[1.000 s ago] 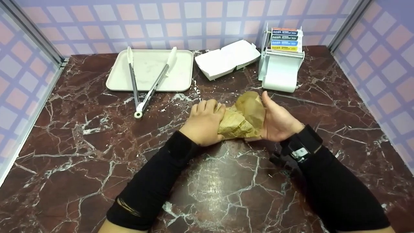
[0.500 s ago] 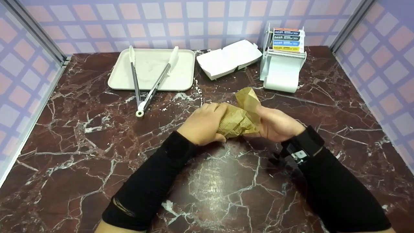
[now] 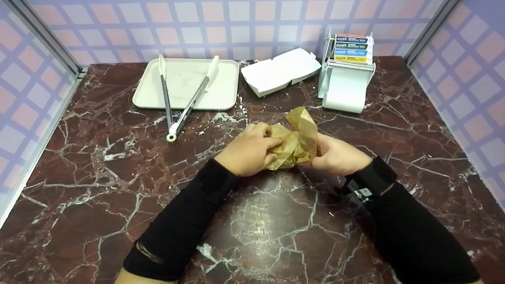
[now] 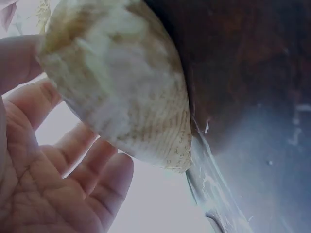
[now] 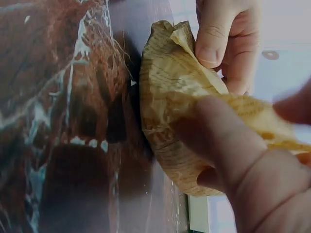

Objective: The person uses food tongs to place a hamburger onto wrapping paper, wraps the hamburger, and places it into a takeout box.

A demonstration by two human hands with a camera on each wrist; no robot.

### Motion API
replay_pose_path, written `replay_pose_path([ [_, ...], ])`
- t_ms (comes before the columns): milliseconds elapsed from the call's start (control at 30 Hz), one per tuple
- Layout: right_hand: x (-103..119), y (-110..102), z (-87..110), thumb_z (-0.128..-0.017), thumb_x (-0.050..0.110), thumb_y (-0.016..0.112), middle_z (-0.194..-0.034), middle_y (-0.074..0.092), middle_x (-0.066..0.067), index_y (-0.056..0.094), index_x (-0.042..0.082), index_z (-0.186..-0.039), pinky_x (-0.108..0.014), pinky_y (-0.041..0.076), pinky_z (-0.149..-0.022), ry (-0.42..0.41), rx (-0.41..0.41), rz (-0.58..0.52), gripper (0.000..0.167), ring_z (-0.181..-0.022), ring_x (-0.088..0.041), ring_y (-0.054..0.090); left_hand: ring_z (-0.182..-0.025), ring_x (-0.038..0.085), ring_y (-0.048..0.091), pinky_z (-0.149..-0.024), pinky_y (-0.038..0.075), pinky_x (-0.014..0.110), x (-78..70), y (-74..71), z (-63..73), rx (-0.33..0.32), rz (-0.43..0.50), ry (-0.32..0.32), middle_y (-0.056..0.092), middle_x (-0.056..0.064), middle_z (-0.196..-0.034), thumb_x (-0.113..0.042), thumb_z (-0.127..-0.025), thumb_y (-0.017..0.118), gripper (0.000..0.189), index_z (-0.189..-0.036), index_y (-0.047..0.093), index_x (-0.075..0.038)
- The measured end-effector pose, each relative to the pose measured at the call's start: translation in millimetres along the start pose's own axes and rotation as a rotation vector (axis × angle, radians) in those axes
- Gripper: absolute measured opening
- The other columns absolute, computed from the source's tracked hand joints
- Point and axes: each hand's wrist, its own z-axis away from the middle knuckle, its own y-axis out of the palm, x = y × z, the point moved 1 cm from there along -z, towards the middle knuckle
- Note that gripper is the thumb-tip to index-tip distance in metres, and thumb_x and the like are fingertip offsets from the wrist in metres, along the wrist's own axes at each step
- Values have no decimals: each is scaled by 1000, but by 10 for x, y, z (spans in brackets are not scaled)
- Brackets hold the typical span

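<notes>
Between my hands, on the dark marbled table, sits a rounded bundle in printed brown wrapping paper (image 3: 285, 150); its contents are hidden. My left hand (image 3: 249, 150) grips its left end, thumb and forefinger on the paper. In the left wrist view, the other left fingers curl loosely beside the bundle (image 4: 126, 87). At the other end, my right hand (image 3: 339, 157) holds the loose paper, which stands up as a crumpled flap (image 3: 303, 122). The right wrist view has the right thumb (image 5: 228, 141) across the paper, with the left thumb (image 5: 209, 53) pressing a fold.
A cream tray (image 3: 148, 96) stands at the back left, with spread metal tongs (image 3: 192, 100) lying across it. Behind the hands is an opened white paper box (image 3: 280, 73). A dispenser with a white roll (image 3: 345, 96) and coloured boxes stands at the back right. Patterned walls enclose the table.
The right hand has turned inward, its thumb coming down from upright onto the paper. The flap has been gathered narrower and moved left. Left fingers have shifted farther over the bundle.
</notes>
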Motion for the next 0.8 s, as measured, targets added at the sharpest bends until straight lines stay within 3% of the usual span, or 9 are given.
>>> replay_pose_path([
  [133, 11, -18, 18, -79, -18, 57, -156, 52, -22, 21, -2, -165, -24, 52, -110, -67, 53, 2, 95, -138, -37, 58, -112, 24, 49, -106, 47, 42, -33, 1, -4, -17, -7, 10, 54, 6, -123, -33, -102, 66, 53, -152, 57, -21],
  [233, 14, -13, 15, -79, -22, 53, -158, 50, -25, 20, -4, -164, -25, 52, -111, -92, 52, 21, 93, -139, -39, 56, -112, 24, 51, -107, 48, 42, -46, 3, -4, -17, -7, 6, 56, 7, -124, -33, -102, 66, 53, -152, 57, -21],
  [400, 43, 54, -36, -94, -7, 64, -144, 65, -20, 32, 9, -165, -33, 57, -107, -11, -108, 286, 80, -127, -32, 67, -118, 26, 52, -112, 47, 43, -45, 11, -10, -27, -8, -1, 56, 9, -133, -34, -101, 67, 51, -150, 60, -21],
  [500, 69, 122, -70, -100, 6, 66, -151, 59, -19, 25, 18, -168, -45, 54, -111, 47, -160, 422, 81, -130, -34, 66, -118, 27, 52, -112, 47, 43, -41, 20, -10, -43, -13, 13, 57, 9, -133, -34, -101, 68, 46, -145, 64, -21],
  [633, 71, 228, -114, -105, 16, 60, -173, 24, -15, 8, 15, -170, -52, 34, -127, 69, -142, 546, 83, -152, -37, 42, -118, 28, 54, -112, 47, 44, -31, 28, -13, -50, -7, 23, 58, 11, -133, -33, -101, 69, 42, -141, 66, -20],
  [733, 55, 313, -151, -109, 16, 52, -176, -1, -14, -4, 10, -168, -52, 17, -133, 70, -110, 577, 82, -162, -38, 17, -127, 30, 56, -117, 46, 45, -17, 28, -29, -32, 26, 13, 59, 13, -141, -33, -100, 69, 46, -143, 65, -18],
  [800, 49, 365, -177, -109, 14, 48, -176, -7, -15, -8, 6, -167, -54, 9, -134, 56, -96, 577, 81, -164, -40, 5, -136, 31, 54, -122, 43, 46, -1, 27, -40, -9, 64, 0, 57, 15, -149, -34, -100, 70, 49, -145, 63, -16],
])
